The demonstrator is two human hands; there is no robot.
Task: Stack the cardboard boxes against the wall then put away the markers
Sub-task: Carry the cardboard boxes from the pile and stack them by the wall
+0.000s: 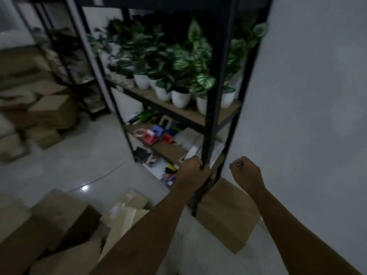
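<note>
Here the left hand (191, 171) grips the near black post of the shelving rack (213, 96), fingers curled round it. The right hand (245, 171) hangs beside it, fingers curled in a fist; whether it pinches something I cannot tell. Cardboard boxes (65, 217) lie near left, another box (228, 219) by the right wall (317, 96). Potted plants (180, 98) fill a shelf. No writing is readable.

A tall black metal shelving rack (213, 108) with wooden boards stands beside the white wall (309, 96). Green leafy plants in round white pots (179, 98) fill its middle board. Colourful plastic items (158, 133) lie on the lower board, near its left edge.
</note>
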